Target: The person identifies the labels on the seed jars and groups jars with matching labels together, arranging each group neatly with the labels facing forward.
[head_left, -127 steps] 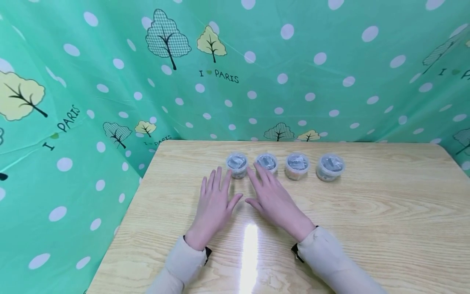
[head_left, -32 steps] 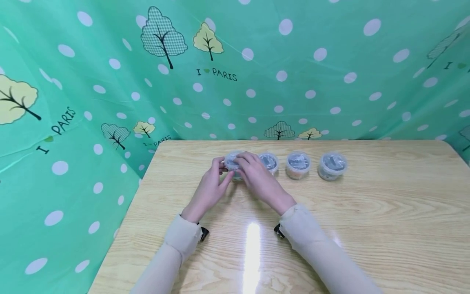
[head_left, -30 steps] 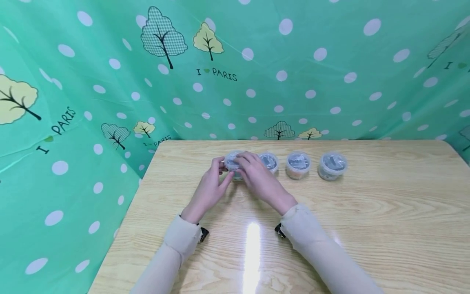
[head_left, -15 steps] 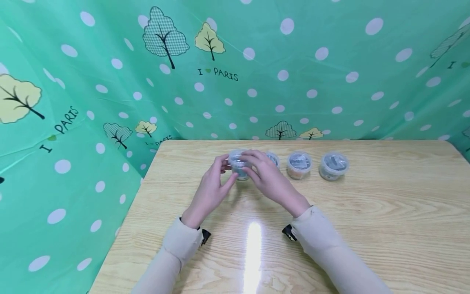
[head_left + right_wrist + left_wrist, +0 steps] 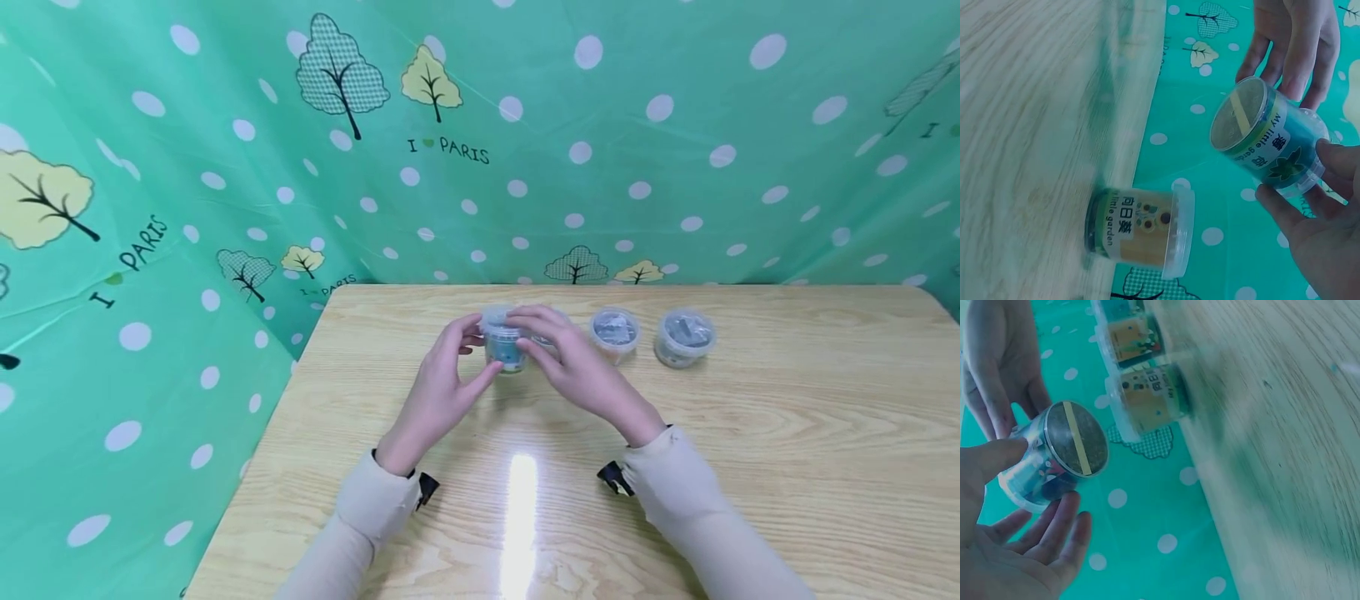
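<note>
One teal "My little garden" cup point(image 5: 506, 350) is between my two hands, raised off the table with its lid uppermost. My left hand point(image 5: 444, 379) has it clamped from the left, thumb in front near the bottom, fingers round the far side. My right hand point(image 5: 581, 367) pinches it from the right, thumb on the front and fingers up by the lid. The wrist views show its round base, crossed by one yellow strip point(image 5: 1240, 112), and a single green leaf picture point(image 5: 1287, 165) on the side.

Three more lidded cups point(image 5: 1152, 397) stand upright in a row to the right — four cups in all. My right hand partly covers the nearest; the other two point(image 5: 685, 337) sit well in view, apart from each other. One of the three carries an orange label with sunflowers point(image 5: 1147, 219).

Under everything is one wood-grain table point(image 5: 787, 433). Two pale sleeves point(image 5: 697, 508) reach across it — one black piece point(image 5: 617, 478) at each cuff. Behind hangs green cloth point(image 5: 465, 233) with white dots and printed trees.
</note>
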The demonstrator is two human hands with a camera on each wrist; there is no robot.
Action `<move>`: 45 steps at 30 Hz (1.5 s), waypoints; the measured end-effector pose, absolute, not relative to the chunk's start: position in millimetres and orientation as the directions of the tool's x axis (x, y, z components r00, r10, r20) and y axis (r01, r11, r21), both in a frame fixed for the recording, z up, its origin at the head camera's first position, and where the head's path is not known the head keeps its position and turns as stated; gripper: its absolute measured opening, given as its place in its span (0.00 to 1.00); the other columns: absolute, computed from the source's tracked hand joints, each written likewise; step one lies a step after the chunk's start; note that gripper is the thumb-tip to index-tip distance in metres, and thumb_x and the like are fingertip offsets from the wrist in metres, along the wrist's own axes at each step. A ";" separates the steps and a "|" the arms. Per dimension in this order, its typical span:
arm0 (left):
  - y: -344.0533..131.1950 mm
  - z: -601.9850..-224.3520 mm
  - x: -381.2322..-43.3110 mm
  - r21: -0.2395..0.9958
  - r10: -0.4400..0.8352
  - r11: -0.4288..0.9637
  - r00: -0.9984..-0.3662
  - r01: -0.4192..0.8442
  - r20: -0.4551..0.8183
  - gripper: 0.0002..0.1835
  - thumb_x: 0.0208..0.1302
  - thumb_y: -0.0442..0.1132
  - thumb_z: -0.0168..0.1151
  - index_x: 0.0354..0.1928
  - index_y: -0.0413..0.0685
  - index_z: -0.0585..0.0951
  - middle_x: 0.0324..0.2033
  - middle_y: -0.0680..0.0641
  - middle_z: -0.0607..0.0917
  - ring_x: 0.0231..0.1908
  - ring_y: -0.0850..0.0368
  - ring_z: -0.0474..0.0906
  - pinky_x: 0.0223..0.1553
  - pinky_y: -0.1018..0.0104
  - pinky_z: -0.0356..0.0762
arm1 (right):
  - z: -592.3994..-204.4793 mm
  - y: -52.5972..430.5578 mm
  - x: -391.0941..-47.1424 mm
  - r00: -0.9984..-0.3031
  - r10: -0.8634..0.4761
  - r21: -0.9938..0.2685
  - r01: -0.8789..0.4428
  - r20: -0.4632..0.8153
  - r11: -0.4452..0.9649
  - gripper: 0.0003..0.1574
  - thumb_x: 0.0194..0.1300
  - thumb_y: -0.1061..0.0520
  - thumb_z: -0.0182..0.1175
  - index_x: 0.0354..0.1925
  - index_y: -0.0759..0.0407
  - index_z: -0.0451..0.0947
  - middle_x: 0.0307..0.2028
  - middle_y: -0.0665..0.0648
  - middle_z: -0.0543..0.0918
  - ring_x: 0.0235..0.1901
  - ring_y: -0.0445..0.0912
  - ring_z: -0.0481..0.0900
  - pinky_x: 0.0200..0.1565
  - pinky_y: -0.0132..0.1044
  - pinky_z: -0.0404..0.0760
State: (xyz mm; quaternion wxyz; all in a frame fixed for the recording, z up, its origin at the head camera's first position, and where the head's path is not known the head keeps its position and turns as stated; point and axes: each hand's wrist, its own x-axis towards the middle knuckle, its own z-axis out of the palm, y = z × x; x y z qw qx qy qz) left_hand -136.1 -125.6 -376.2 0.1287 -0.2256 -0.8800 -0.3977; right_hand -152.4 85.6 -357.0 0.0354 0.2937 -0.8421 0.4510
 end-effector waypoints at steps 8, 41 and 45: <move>-119.0 -377.2 -134.7 0.668 0.296 0.557 -0.869 0.494 0.396 0.35 0.62 0.38 0.70 0.68 0.40 0.65 0.56 0.44 0.78 0.53 0.52 0.78 0.58 0.60 0.79 | -360.4 95.4 -151.4 -0.820 -0.458 -0.749 -0.534 0.344 0.392 0.21 0.74 0.59 0.54 0.63 0.57 0.75 0.64 0.57 0.74 0.66 0.53 0.71 0.65 0.49 0.75; -107.7 -387.2 -136.1 0.899 0.299 0.278 -0.920 0.339 0.254 0.38 0.62 0.37 0.70 0.71 0.42 0.61 0.61 0.43 0.74 0.56 0.49 0.78 0.60 0.63 0.79 | -372.6 108.2 -146.3 -0.851 -0.409 -0.872 -0.441 0.330 0.213 0.24 0.73 0.61 0.55 0.65 0.62 0.69 0.69 0.62 0.63 0.69 0.56 0.64 0.68 0.52 0.70; -105.7 -385.7 -135.6 0.907 0.278 0.259 -0.925 0.333 0.260 0.37 0.62 0.37 0.70 0.70 0.43 0.63 0.61 0.44 0.74 0.57 0.49 0.78 0.59 0.64 0.79 | -373.0 108.4 -145.2 -0.874 -0.377 -0.888 -0.404 0.305 0.219 0.31 0.72 0.59 0.58 0.69 0.64 0.64 0.67 0.61 0.66 0.66 0.54 0.67 0.66 0.46 0.74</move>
